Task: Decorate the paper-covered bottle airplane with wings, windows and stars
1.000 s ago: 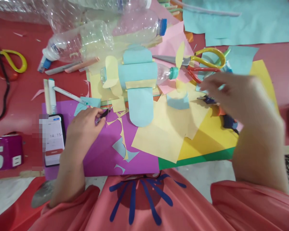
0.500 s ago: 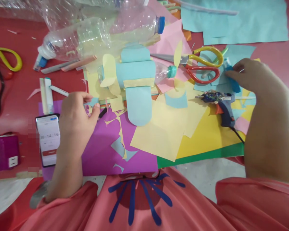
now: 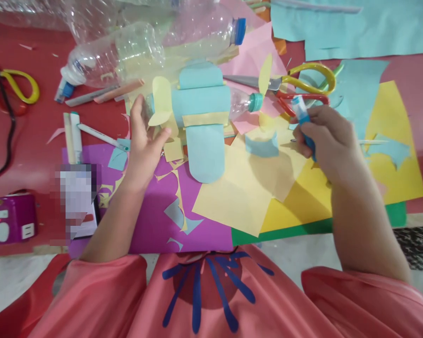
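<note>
My right hand [image 3: 329, 136] grips a small blue stick-like tool [image 3: 305, 124] with a clear whitish end; its exact kind I cannot make out. It is raised beside the scissors [image 3: 303, 87], which have one yellow and one red handle. My left hand [image 3: 143, 145] is open, thumb and fingers apart, around the left end of a plastic bottle [image 3: 238, 104] lying sideways. Light blue paper [image 3: 200, 103] wraps this bottle, with rounded wing-like pieces above and below. Yellow paper pieces [image 3: 161, 94] stand at its left end. My right hand hides most of the glue gun.
Clear plastic bottles [image 3: 109, 54] lie at the back left. A phone [image 3: 79, 202], a marker [image 3: 76, 136] and a purple power adapter [image 3: 12, 218] are at the left. Yellow sheets [image 3: 232, 192], purple paper [image 3: 197, 239] and blue scraps [image 3: 174, 213] cover the front.
My right hand has lifted the blue tool and moved left with it, over the glue gun. My left hand has moved up and right to the bottle's left end, its fingers spreading.
</note>
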Action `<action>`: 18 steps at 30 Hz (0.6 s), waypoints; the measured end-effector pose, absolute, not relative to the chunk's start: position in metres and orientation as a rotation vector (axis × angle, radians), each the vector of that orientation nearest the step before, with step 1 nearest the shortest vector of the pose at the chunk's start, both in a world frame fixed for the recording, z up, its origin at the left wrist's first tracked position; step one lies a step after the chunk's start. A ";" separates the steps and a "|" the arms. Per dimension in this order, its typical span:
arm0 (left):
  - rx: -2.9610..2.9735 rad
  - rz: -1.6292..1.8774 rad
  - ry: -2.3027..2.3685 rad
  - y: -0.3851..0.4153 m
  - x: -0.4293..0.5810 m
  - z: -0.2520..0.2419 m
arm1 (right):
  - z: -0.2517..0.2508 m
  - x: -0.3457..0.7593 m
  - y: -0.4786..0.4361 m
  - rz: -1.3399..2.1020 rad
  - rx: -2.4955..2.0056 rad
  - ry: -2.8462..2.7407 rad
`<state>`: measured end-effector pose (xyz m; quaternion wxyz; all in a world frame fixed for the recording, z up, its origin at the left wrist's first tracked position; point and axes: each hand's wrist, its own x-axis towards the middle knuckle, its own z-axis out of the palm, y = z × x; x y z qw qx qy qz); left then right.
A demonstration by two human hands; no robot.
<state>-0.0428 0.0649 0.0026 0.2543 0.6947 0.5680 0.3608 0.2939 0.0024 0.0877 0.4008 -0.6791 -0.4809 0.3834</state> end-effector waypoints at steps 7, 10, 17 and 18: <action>1.711 1.073 1.309 0.056 -0.042 0.009 | 0.056 0.269 0.020 0.850 -1.548 -1.331; 1.676 1.096 1.300 0.051 -0.042 0.010 | 0.047 0.265 0.019 0.933 -1.528 -1.371; 1.690 1.289 1.309 0.048 -0.046 0.010 | 0.052 0.264 0.004 0.797 -1.484 -1.387; 1.697 1.280 1.310 0.047 -0.046 0.012 | 0.054 0.263 0.002 0.791 -1.502 -1.407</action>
